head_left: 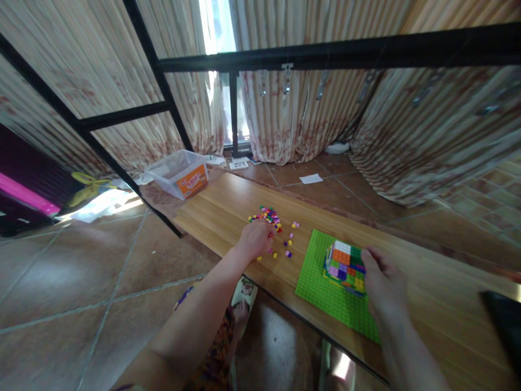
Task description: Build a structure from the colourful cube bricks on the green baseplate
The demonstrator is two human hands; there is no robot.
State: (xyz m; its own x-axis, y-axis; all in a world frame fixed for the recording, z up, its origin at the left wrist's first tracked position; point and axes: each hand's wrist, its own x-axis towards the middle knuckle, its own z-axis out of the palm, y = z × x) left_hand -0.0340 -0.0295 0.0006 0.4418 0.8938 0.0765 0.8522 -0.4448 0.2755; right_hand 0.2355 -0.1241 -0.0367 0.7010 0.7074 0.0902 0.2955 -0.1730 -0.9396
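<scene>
My left hand (258, 238) is over the near side of a pile of small colourful toy bricks (269, 214). Its fingers are curled down and pressed together, and whatever they pinch is hidden. A few loose bricks (288, 253) lie scattered to its right. On a green studded baseplate (315, 271) stands a low block of toy bricks (342, 266), with white, orange, purple, yellow and green pieces on top. My right hand (385, 274) is at the block's right edge with bent fingers, slightly blurred. I cannot see what is between its fingertips.
The long wooden table (228, 203) carries everything. A clear plastic box (179, 172) with an orange label stands by its far left end. A black object (502, 320) is at the right. Black metal bars (325, 51) cross in front of the curtains (285, 119). Paper (311, 178) lies on the floor.
</scene>
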